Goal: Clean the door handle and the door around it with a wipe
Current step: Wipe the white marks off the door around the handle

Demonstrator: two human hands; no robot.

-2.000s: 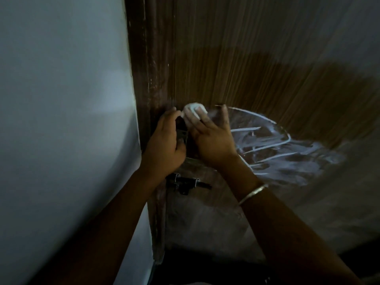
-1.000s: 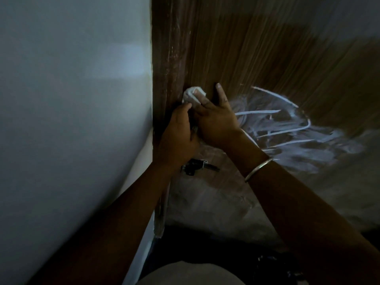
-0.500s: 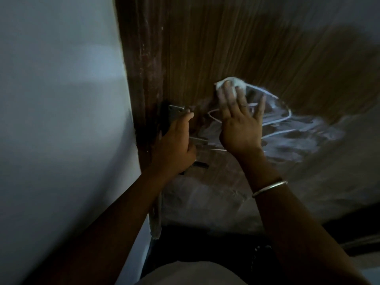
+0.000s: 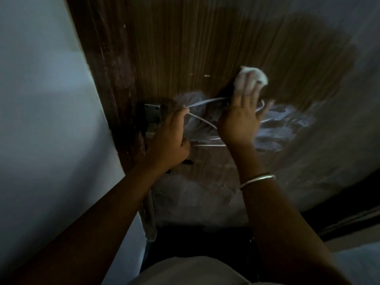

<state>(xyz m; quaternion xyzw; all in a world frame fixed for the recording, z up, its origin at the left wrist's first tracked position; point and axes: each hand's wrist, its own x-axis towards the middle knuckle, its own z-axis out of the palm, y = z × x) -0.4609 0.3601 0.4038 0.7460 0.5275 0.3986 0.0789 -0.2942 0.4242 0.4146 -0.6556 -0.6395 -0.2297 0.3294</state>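
Wiping the door panel beside the handle looks like the step in hand. The right hand (image 4: 240,122) presses a bunched white wipe (image 4: 249,78) flat on the door (image 4: 185,48), up and to the right of the door handle (image 4: 152,115). Its fingers are straight and a bit spread over the wad, not pinching it, though blur hides the tips. The left hand (image 4: 166,145) sits at the handle w/ fingers curled round its lower part, prob. steadying the door; the lever is mostly hidden under it. What shows of the handle is a dull grey metal rectangle w/ screw heads. The door is dark brown w/ fine vertical grain, scuffed along the edge by the pale smooth wall (image 4: 41,99). A damp, cloudy patch (image 4: 287,124) w/ thin white curved streaks spreads around the right hand, so the wipe is leaving residue. Next move, I'd say: even strokes through those streaks, then back to the handle — the left hand must let go to expose it. A thin metal bangle (image 4: 257,180) rings the right wrist.
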